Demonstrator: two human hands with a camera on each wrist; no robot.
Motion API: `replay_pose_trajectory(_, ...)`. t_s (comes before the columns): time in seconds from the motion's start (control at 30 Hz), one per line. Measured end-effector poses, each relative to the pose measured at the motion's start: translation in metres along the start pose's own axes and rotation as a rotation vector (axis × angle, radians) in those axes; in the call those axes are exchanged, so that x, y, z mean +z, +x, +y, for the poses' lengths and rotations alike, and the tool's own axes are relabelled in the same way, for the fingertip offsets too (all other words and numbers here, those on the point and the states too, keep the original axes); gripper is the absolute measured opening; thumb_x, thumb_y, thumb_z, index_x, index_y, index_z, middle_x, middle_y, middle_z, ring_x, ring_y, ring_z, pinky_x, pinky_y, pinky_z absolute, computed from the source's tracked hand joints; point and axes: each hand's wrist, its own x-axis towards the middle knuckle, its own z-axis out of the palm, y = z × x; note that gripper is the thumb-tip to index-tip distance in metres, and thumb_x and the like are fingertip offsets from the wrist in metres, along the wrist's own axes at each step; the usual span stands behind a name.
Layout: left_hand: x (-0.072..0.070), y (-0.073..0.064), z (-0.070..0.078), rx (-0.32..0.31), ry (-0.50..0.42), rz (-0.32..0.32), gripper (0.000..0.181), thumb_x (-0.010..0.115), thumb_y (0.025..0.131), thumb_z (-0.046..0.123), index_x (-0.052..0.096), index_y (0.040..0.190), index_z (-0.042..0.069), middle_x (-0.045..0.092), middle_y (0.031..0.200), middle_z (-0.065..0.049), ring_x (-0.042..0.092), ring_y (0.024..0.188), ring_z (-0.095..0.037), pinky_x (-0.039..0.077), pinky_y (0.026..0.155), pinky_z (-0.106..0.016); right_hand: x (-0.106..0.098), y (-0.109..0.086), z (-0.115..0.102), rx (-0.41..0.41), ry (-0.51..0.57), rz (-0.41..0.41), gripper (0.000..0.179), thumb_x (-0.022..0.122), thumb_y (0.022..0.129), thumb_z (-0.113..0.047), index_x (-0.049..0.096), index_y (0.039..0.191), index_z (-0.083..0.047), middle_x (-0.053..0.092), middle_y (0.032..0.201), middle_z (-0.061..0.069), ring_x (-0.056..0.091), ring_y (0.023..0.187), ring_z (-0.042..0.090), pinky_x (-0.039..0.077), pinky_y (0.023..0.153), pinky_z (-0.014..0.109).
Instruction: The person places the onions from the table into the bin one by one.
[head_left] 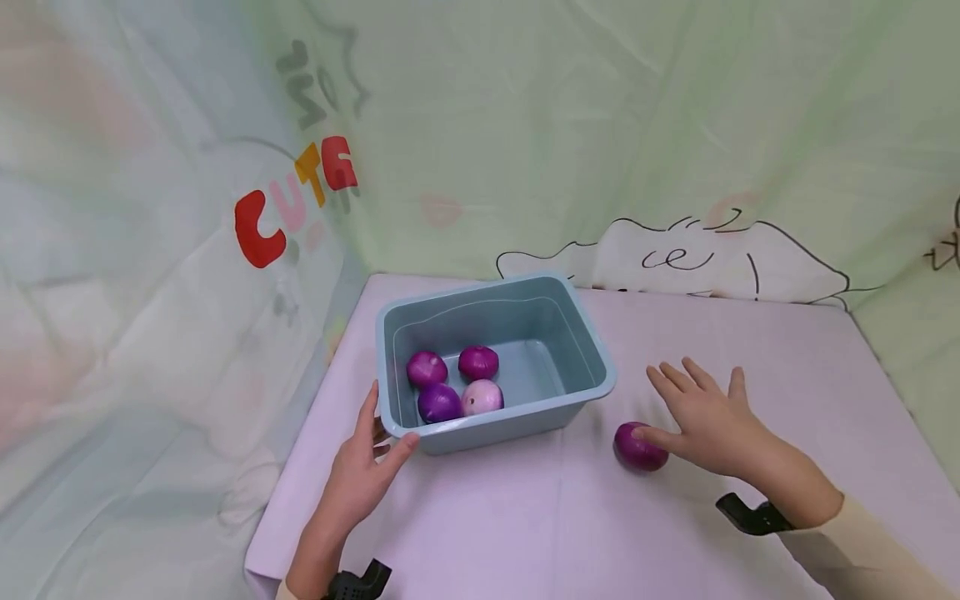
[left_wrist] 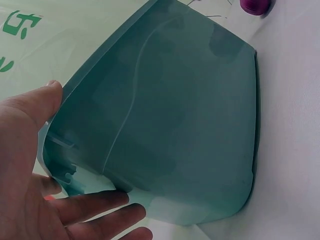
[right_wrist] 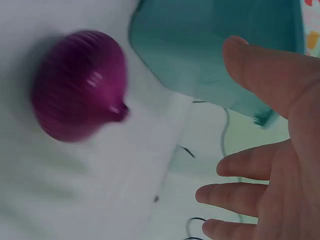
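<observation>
A blue-grey plastic bin (head_left: 487,429) stands on the table, holding several purple onions (head_left: 439,403) toward its left end. My left hand (head_left: 360,475) rests at the bin's near left corner. Its thumb lies at the rim and its fingers extend, fairly straight, along the outside, as the left wrist view shows with the hand (left_wrist: 30,165) by the bin wall (left_wrist: 185,115). One more purple onion (head_left: 636,450) lies on the table right of the bin. Over it hovers my right hand (head_left: 712,425), fingers spread; in the right wrist view a gap separates hand (right_wrist: 290,150) and onion (right_wrist: 80,85).
A pale lilac cloth covers the table (head_left: 495,525). Light green printed fabric (head_left: 562,150) hangs behind it, and pale fabric (head_left: 135,333) with coloured letters hangs along the left side. A black band (head_left: 753,515) circles the right wrist.
</observation>
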Motion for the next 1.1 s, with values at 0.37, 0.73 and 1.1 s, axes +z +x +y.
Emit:
replay_pose_trajectory(0.37,0.000,-0.001,0.000,0.002,-0.008,-0.001,0.098,0.073,0.094,0.055,0.013,0.168,0.032,0.053,0.151,-0.015,0.063,0.124,-0.034,0.054,0.095,-0.058,0.058,-0.009,0.004,0.022,0.009,-0.029,0.100,0.085,0.074,-0.063,0.057,0.143,0.004,0.048,0.147,0.036,0.025,0.141,0.062,-0.006,0.095,0.091)
replay_pose_trajectory(0.73,0.001,-0.001,-0.001,-0.007,0.003,-0.001,0.098,0.072,0.094,0.057,0.014,0.168,0.031,0.054,0.150,-0.015,0.064,0.123,-0.034,0.054,0.095,-0.057,0.074,-0.011,0.002,0.010,-0.029,0.009,0.096,0.088,0.071,-0.060,0.062,0.137,0.004,0.049,0.145,0.036,0.027,0.140,0.062,-0.001,0.097,0.092)
replay_pose_trajectory(1.1,0.001,0.000,-0.001,0.004,0.001,0.006,0.098,0.072,0.094,0.057,0.014,0.168,0.032,0.054,0.150,-0.014,0.064,0.123,-0.034,0.055,0.094,-0.056,0.078,-0.011,0.004,-0.001,-0.052,0.059,0.091,0.091,0.067,-0.060,0.067,0.127,0.003,0.048,0.145,0.037,0.027,0.140,0.061,-0.003,0.097,0.091)
